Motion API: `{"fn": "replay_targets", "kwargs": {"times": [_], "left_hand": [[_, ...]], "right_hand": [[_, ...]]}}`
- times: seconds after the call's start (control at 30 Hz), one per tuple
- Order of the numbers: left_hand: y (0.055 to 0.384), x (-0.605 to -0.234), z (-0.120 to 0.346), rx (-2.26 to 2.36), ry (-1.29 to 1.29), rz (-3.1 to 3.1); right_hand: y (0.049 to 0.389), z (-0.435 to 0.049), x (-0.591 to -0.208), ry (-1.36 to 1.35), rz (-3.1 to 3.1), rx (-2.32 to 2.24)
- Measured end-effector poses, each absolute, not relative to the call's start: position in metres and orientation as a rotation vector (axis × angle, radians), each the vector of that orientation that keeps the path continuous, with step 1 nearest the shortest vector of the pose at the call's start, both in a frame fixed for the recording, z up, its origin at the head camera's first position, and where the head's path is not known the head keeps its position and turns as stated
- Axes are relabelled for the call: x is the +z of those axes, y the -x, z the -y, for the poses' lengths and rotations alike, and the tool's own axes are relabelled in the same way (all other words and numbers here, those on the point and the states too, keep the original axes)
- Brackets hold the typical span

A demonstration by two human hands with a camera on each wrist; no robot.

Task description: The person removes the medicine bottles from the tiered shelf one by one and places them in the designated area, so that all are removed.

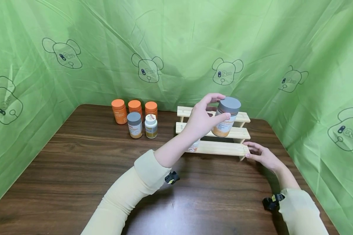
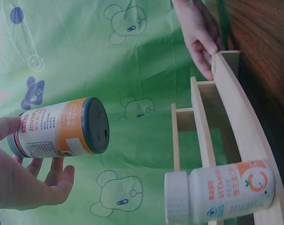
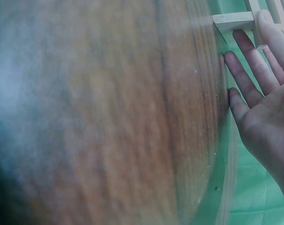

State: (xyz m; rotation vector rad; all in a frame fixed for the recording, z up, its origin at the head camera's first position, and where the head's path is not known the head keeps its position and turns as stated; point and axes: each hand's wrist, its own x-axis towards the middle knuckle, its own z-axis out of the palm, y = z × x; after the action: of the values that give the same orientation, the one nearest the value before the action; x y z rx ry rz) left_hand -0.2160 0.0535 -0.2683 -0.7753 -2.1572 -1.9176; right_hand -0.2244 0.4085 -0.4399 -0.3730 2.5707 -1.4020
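Observation:
My left hand (image 1: 200, 120) grips a supplement jar (image 1: 222, 128) with a grey lid and a white-and-orange label. It holds the jar up in front of the three-tier wooden display rack (image 1: 220, 148), fingers and thumb on opposite sides near the lid. In the left wrist view the jar's dark base shows. My right hand (image 1: 264, 157) holds the right end of the rack's lowest step, thumb in front and fingers behind. A white vitamin bottle (image 2: 231, 190) stands on that step's left part, mostly hidden behind my left forearm in the head view.
At the back left of the wooden table (image 1: 76, 163) stand three orange bottles (image 1: 119, 112). In front of them are another grey-lidded jar (image 1: 135, 126) and a small white-capped bottle (image 1: 151, 127). Green cloth (image 1: 188, 42) surrounds the table's back and sides.

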Motion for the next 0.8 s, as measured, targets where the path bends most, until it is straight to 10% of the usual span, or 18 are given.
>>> {"fn": "replay_targets", "kwargs": {"times": [0.8], "left_hand": [[0.210, -0.271, 0.005, -1.942, 0.807, 2.089]], "right_hand": [[0.225, -0.411, -0.442, 0.382, -2.571, -1.404]]}}
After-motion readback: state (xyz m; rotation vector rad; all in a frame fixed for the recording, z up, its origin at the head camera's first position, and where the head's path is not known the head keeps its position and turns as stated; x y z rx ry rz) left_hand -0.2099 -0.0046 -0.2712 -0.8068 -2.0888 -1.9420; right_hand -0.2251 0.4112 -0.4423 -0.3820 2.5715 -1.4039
